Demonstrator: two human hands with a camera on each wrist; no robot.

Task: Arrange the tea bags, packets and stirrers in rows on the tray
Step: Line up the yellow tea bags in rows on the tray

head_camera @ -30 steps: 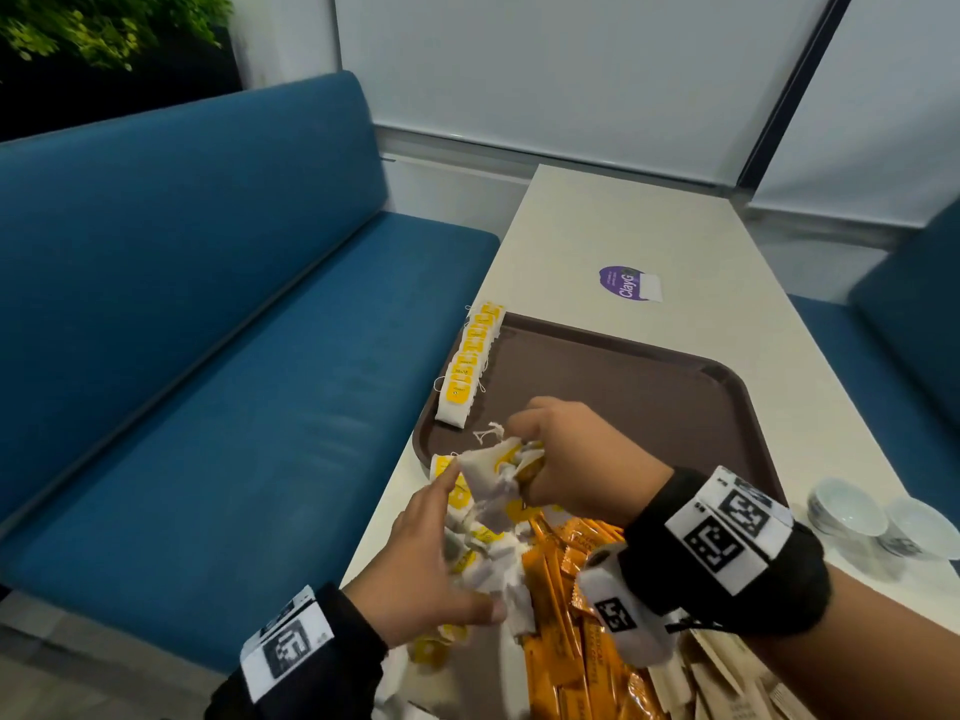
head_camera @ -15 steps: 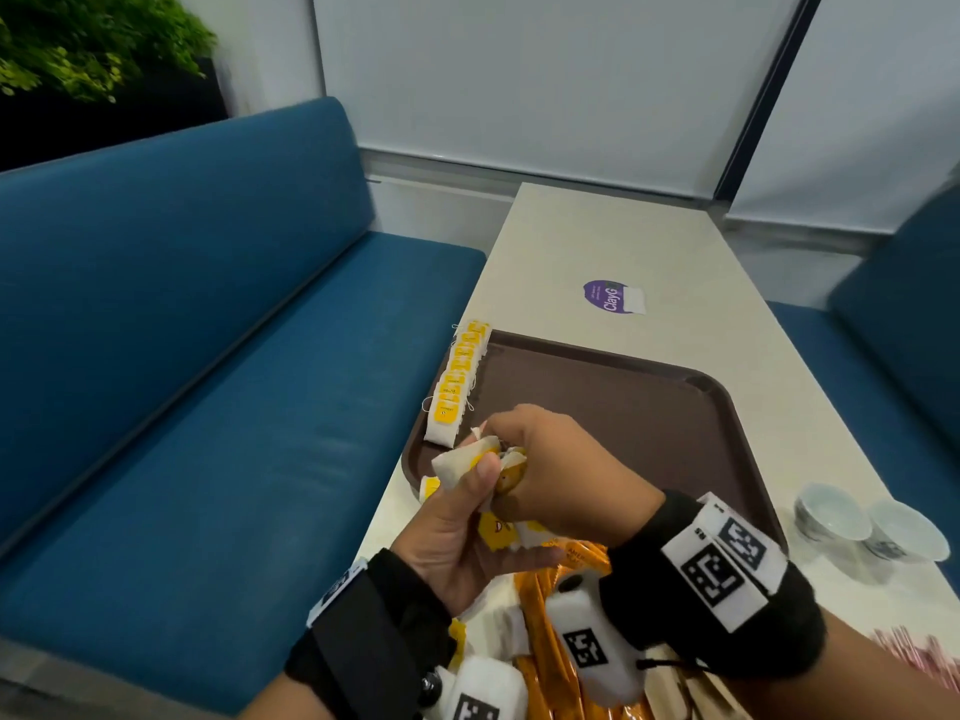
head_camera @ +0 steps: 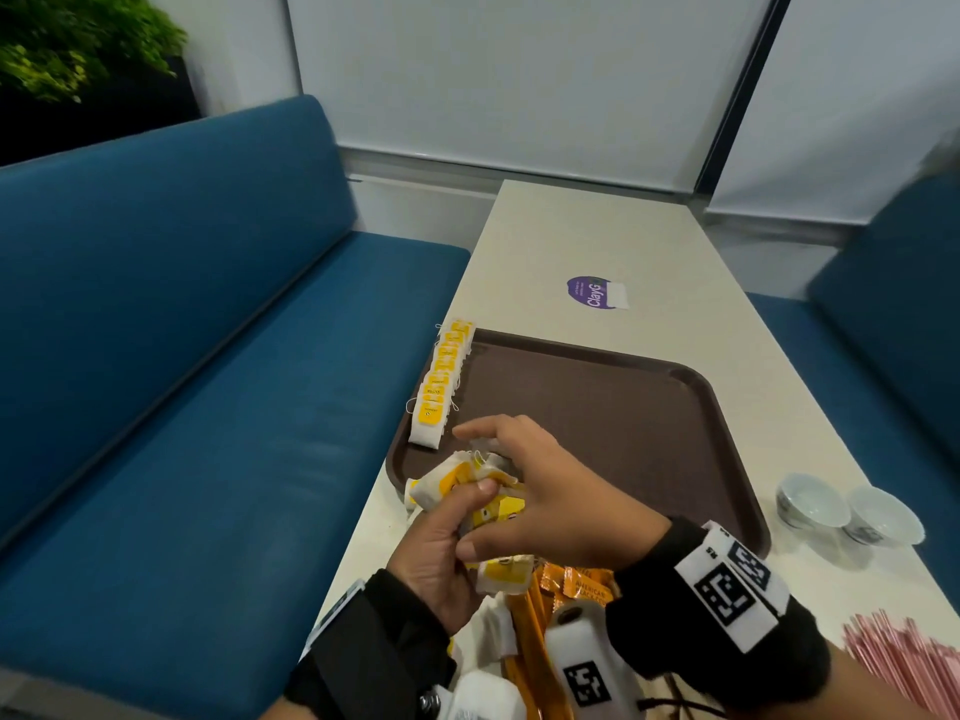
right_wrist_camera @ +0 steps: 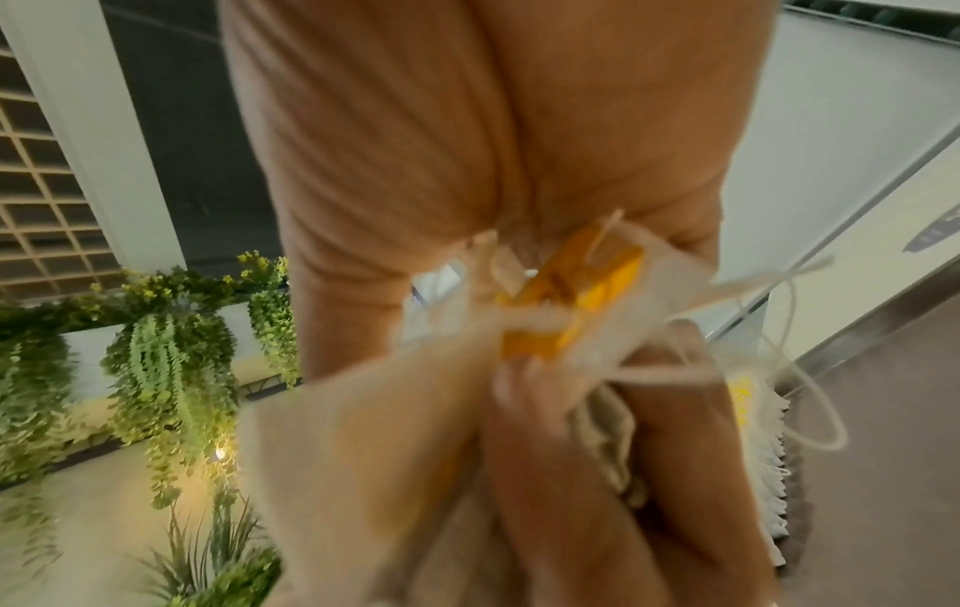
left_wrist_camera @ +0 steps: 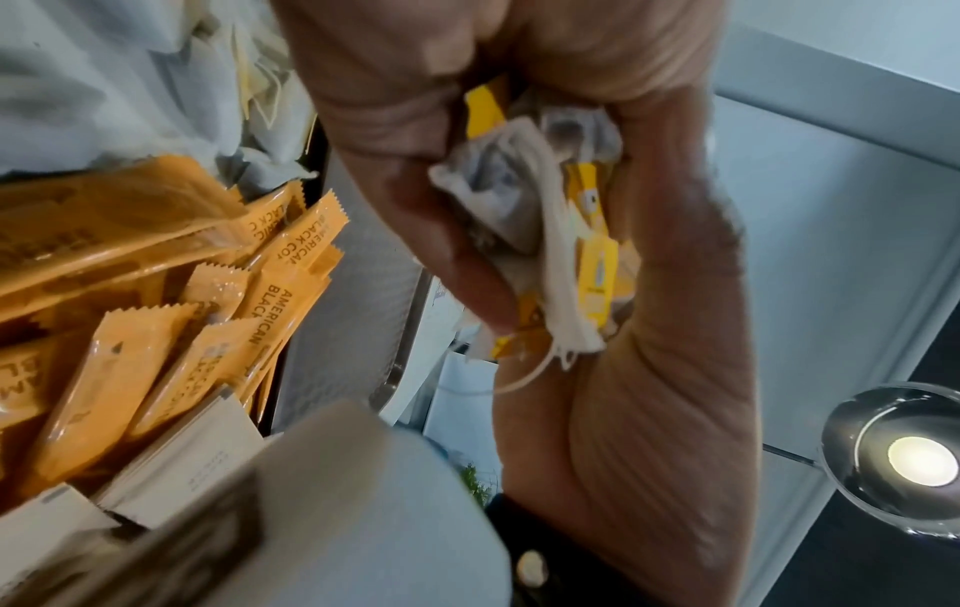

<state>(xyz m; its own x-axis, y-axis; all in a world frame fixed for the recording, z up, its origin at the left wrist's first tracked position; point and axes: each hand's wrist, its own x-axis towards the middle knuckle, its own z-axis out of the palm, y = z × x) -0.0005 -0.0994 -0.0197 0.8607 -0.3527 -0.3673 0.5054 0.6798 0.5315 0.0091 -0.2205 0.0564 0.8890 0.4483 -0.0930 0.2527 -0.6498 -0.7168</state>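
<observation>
Gripping tea-bag bunch (head_camera: 470,493), both hands (approx. 8 bags (head_camera: 441,379) rowed).

On the round purple sticker (head_camera: 588,292) near the middle of your cream table you can read "ClayG"; its smaller print is too fine. The orange foil stick packets (left_wrist_camera: 270,304) piled by the table's near edge read "AMERICAN BLACK", one adding "CO". The printing on the yellow tea-bag tags (head_camera: 432,414) is illegible.
</observation>
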